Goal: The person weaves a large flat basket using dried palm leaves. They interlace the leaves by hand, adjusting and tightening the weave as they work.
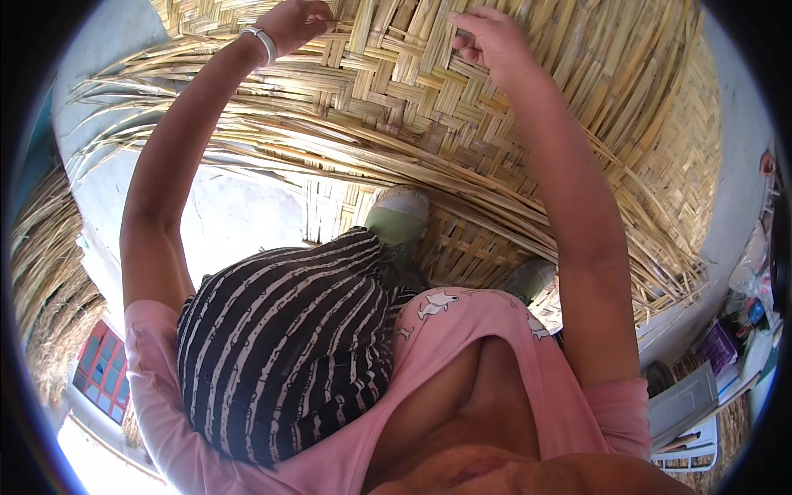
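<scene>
A large woven mat (412, 91) of pale yellow reed strips spreads in front of me, with long loose strip ends fanning out at its left and near edges. My left hand (299, 26), with a light band on its wrist, is at the far left part of the mat. Its fingers are pinched together on a thin reed strip (346, 23). Over the mat's far middle is my right hand (493, 43), its fingers curled and thumb and forefinger close together. Whatever they grip is too small to make out. A shoe (400, 216) of mine rests beside the mat's near edge.
Bundles of long dry reeds (45, 247) stand at the far left, above a red-framed window (102, 371). At the right lie a purple box (718, 346), a grey panel (683, 404), a white basket (697, 450) and plastic bags. Black striped cloth (289, 346) covers my lap.
</scene>
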A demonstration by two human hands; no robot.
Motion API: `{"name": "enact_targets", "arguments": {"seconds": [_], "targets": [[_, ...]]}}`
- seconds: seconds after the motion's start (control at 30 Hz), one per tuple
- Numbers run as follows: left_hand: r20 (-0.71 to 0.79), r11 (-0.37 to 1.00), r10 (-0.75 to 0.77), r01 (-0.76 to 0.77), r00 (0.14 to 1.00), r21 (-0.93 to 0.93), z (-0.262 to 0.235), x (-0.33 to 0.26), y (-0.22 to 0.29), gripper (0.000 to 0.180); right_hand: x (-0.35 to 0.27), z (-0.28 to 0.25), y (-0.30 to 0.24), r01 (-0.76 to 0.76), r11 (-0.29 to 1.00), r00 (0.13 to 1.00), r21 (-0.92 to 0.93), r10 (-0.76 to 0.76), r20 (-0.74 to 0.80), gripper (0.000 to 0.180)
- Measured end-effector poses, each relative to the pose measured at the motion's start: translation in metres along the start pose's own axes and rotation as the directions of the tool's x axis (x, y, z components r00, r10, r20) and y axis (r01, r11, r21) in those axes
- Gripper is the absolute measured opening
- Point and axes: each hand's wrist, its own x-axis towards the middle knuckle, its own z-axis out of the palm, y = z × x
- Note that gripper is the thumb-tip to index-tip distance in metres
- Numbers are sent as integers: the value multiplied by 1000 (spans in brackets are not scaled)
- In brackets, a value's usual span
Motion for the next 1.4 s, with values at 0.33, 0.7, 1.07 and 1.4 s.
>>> {"name": "enact_targets", "arguments": {"seconds": [0.33, 0.7, 1.07, 1.4], "targets": [[-146, 982, 154, -136, 977, 129, -12, -5, 26, 13, -22, 11, -20, -6, 915, 996, -403, -31, -85, 70], [-229, 963, 270, -258, 935, 82, -13, -21, 39, 11, -60, 12, -55, -111, 986, 983, -126, 128, 133, 102], [94, 982, -142, 128, 985, 136, -8, 11, 12, 18, -52, 13, -45, -30, 958, 971, -284, 96, 220, 68], [-152, 985, 28, -1, 988, 172, -3, 22, 28, 15, -30, 2, -21, -69, 985, 981, -158, 96, 168, 35]]}}
